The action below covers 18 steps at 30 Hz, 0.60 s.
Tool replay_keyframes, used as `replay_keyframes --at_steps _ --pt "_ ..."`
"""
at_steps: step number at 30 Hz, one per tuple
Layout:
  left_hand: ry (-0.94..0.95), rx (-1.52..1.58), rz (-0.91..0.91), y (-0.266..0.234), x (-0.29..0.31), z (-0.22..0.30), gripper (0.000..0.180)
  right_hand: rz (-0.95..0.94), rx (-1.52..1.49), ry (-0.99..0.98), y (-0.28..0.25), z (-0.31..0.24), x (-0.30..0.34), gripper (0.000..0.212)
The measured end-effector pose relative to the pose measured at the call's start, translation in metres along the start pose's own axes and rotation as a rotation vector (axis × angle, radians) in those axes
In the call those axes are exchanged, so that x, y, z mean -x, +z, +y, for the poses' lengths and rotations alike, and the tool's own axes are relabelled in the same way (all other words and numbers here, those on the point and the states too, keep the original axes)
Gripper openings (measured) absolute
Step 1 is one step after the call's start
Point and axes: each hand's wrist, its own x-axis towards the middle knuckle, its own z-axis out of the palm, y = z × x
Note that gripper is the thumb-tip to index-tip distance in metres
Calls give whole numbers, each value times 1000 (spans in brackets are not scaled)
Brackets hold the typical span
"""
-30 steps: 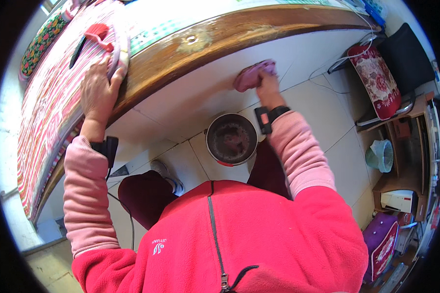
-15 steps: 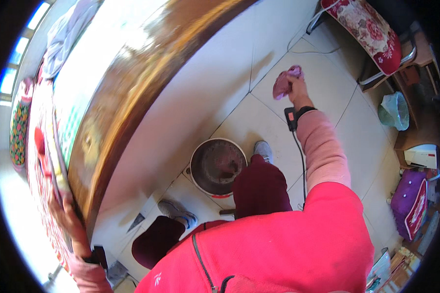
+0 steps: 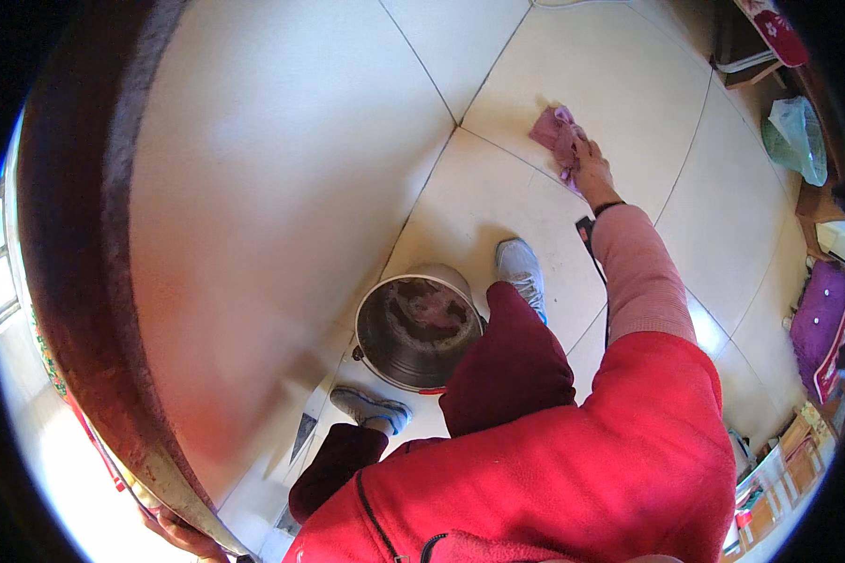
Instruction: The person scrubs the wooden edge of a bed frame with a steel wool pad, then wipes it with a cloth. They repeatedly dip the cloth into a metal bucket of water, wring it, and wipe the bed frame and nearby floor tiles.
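Observation:
A crumpled mauve cloth is in my right hand, stretched forward and low over the pale floor tiles; the cloth appears to touch the floor. My left hand rests at the bed's curved wooden edge, at the lower left, partly cut off by that edge. Its fingers look extended, with nothing in them. Between my feet stands a metal bucket of murky, sudsy water, close to my right knee. A small black device with a cable hangs by my right wrist.
The bed's pale side panel rises on the left. Along the right are a floral-covered chair, a lined waste bin and a purple cushion-like item. My grey shoes flank the bucket.
My right hand has lowered the cloth toward the floor. My body and view have dipped forward, so the bed edge looms closer. The left hand stays at the bed's edge.

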Motion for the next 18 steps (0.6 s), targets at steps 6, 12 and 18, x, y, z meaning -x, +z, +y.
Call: replay_keyframes --at_steps 6,12,18 --pt "213 -339 -18 5 11 12 72 -226 -538 385 55 -33 63 56" --pt "189 -324 19 7 4 10 76 -381 -205 -586 77 -141 111 62" --pt "212 -301 26 -5 0 -5 76 -344 -19 -193 29 -74 96 50"
